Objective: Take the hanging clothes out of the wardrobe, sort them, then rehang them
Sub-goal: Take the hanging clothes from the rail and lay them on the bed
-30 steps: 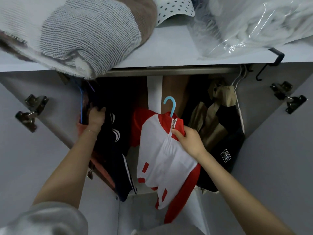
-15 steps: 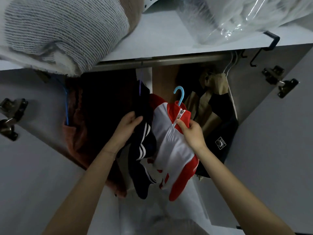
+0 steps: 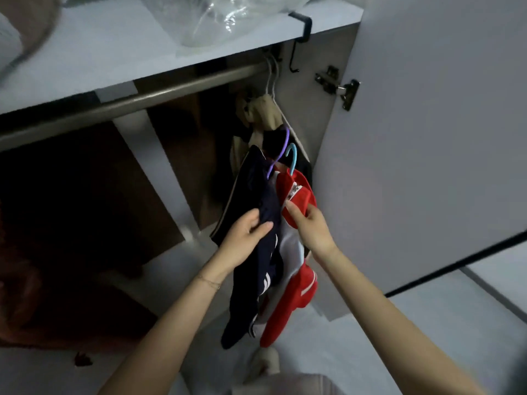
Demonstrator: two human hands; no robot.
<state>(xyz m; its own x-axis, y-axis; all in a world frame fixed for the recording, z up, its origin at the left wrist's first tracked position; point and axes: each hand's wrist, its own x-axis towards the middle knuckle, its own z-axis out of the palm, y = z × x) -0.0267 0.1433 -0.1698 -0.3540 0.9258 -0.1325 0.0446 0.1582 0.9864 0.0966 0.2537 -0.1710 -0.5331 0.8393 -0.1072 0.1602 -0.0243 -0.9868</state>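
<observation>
The left hand [image 3: 245, 235] pinches the dark blue top [image 3: 256, 283] with curled fingers. The right hand [image 3: 312, 228] pinches the red and white jacket [image 3: 298, 297] just beside it. Both hanger hooks [image 3: 293, 159] stick up above the fingers, off the rail [image 3: 142, 99].

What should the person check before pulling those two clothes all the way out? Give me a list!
1. Left hand grips the navy garment: ok.
2. Right hand pinches the red and white jacket: ok.
3. Purple hanger hook and blue hanger hook are off the rod: ok.
4. The two hooks are free of each other and of the beige jacket behind them: cannot tell, they overlap in this view.
5. All hanging clothes are out: not ok, the beige jacket hangs on the rod.
6. A spot to lay the clothes for sorting: cannot tell, none is in view.
</observation>
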